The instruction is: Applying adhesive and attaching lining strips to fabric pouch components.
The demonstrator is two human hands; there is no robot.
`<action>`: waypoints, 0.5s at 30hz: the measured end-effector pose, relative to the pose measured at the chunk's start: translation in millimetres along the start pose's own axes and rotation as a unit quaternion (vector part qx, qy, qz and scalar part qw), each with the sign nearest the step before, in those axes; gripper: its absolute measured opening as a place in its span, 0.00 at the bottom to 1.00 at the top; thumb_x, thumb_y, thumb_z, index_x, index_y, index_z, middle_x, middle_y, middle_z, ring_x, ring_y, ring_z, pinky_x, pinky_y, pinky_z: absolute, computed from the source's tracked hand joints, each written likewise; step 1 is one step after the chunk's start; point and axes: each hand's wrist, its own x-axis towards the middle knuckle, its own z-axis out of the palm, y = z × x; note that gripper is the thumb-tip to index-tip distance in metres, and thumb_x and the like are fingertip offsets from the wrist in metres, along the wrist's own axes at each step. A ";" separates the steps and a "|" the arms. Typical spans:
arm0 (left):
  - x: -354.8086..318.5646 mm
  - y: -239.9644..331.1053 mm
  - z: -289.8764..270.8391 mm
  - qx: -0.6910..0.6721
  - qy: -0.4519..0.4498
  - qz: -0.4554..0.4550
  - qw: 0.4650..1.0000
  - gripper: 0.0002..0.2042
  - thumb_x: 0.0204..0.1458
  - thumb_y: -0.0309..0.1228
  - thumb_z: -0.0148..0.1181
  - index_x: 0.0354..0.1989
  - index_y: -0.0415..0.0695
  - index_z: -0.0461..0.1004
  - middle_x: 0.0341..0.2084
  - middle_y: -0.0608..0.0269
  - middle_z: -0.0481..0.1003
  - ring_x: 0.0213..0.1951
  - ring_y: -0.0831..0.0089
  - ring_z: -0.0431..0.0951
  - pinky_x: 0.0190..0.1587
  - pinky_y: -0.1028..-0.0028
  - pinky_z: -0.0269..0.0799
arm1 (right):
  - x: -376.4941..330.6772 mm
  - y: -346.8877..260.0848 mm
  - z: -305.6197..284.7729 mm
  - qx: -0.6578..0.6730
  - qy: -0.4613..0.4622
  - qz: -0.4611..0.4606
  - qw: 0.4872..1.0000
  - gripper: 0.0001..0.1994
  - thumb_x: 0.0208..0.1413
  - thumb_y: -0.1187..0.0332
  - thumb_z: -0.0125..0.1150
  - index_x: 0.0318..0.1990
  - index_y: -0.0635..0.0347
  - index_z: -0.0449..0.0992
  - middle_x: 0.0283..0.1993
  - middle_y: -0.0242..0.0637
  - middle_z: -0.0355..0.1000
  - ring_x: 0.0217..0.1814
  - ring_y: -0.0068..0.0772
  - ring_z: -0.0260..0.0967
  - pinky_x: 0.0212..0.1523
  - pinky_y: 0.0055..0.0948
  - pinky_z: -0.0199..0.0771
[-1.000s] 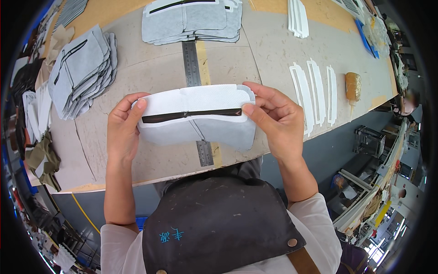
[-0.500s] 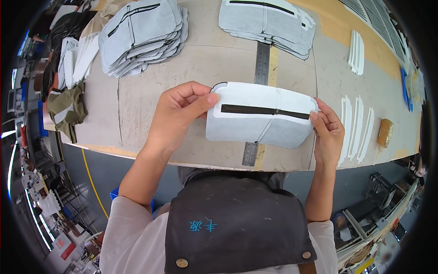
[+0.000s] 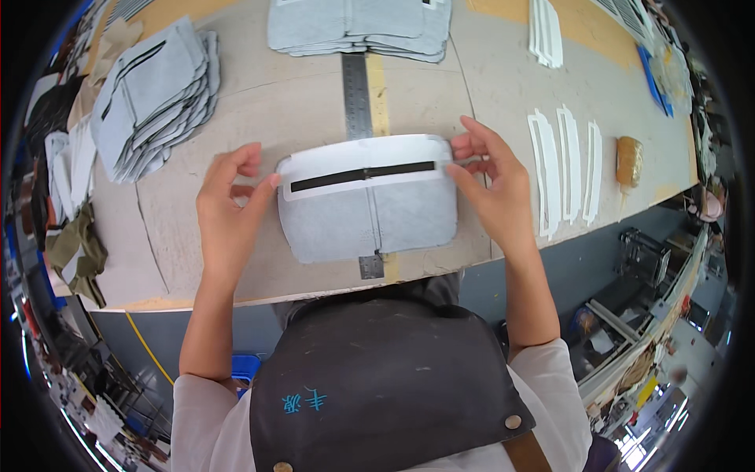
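Note:
A grey fabric panel [image 3: 338, 224] lies flat on the table in front of me, over a steel ruler [image 3: 356, 94]. Along its far part runs a white strip [image 3: 314, 161] framing a long black slot [image 3: 363, 175], and a seam goes down the middle. By the panel's left edge is my left hand [image 3: 228, 212], thumb and fingers apart, the thumb tip near the corner. My right hand [image 3: 499, 189] hovers at the right edge with its fingers spread, the thumb close to the strip's end. Neither hand grips the panel; whether the thumbs touch it I cannot tell.
Similar grey panels form one stack [image 3: 157, 102] at far left and another [image 3: 358, 31] at the far middle. White frame strips [image 3: 570, 165] lie to the right, beside a tan wrapped roll [image 3: 628, 163]. An olive cloth [image 3: 77, 256] sits at the table's left edge.
Both hands have let go of the panel and opened. It was held raised and tilted; now it lies flat on the table. The view has shifted to the right.

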 end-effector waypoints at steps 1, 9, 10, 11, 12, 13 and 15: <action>1.8 -1.2 5.9 0.140 0.025 0.140 0.980 0.09 0.51 0.22 0.62 0.41 0.36 0.76 0.32 0.63 0.76 0.33 0.76 0.75 0.32 0.77 0.70 | 0.0 4.3 1.6 -0.152 0.032 -0.118 0.981 0.18 0.47 0.83 0.63 0.48 0.65 0.75 0.33 0.34 0.73 0.33 0.25 0.70 0.35 0.21 0.71; 21.0 -10.9 85.5 0.270 -0.127 0.510 0.807 0.15 0.39 0.18 0.60 0.39 0.35 0.76 0.32 0.58 0.73 0.35 0.63 0.73 0.36 0.70 0.73 | -4.5 11.6 7.0 -0.136 0.006 -0.060 0.989 0.11 0.44 0.82 0.64 0.37 0.64 0.77 0.30 0.36 0.70 0.25 0.25 0.67 0.27 0.23 0.70; 22.3 -11.0 92.4 0.281 -0.129 0.529 0.790 0.16 0.37 0.19 0.59 0.39 0.35 0.76 0.32 0.59 0.72 0.36 0.64 0.72 0.37 0.70 0.72 | -4.5 10.9 7.1 -0.142 0.003 -0.058 0.988 0.10 0.43 0.82 0.64 0.36 0.64 0.77 0.30 0.36 0.70 0.25 0.25 0.66 0.26 0.23 0.69; 24.1 -11.7 97.7 0.293 -0.133 0.549 0.772 0.17 0.36 0.20 0.59 0.39 0.36 0.76 0.32 0.60 0.71 0.37 0.65 0.71 0.38 0.70 0.72 | -4.7 11.3 7.0 -0.141 0.002 -0.054 0.989 0.10 0.43 0.82 0.64 0.36 0.64 0.77 0.30 0.36 0.70 0.25 0.25 0.66 0.26 0.23 0.69; 25.8 -11.9 101.0 0.293 -0.136 0.546 0.773 0.17 0.36 0.20 0.59 0.39 0.36 0.76 0.32 0.60 0.71 0.37 0.65 0.71 0.38 0.70 0.72 | -4.9 11.7 7.0 -0.140 0.006 -0.052 0.989 0.11 0.43 0.83 0.64 0.36 0.63 0.78 0.30 0.35 0.70 0.24 0.25 0.66 0.26 0.23 0.69; 27.3 -11.5 103.5 0.295 -0.140 0.553 0.766 0.18 0.34 0.18 0.59 0.39 0.37 0.77 0.31 0.60 0.70 0.35 0.65 0.71 0.36 0.70 0.72 | -5.1 12.5 6.8 -0.138 0.010 -0.051 0.989 0.11 0.43 0.83 0.63 0.36 0.63 0.78 0.30 0.35 0.70 0.24 0.24 0.66 0.26 0.23 0.69; 29.2 -12.3 105.4 0.299 -0.147 0.557 0.761 0.19 0.33 0.17 0.60 0.39 0.37 0.78 0.30 0.60 0.70 0.33 0.65 0.71 0.34 0.70 0.71 | -4.7 15.6 6.5 -0.126 0.011 -0.043 0.991 0.11 0.43 0.83 0.64 0.36 0.63 0.78 0.30 0.34 0.69 0.24 0.24 0.65 0.26 0.23 0.68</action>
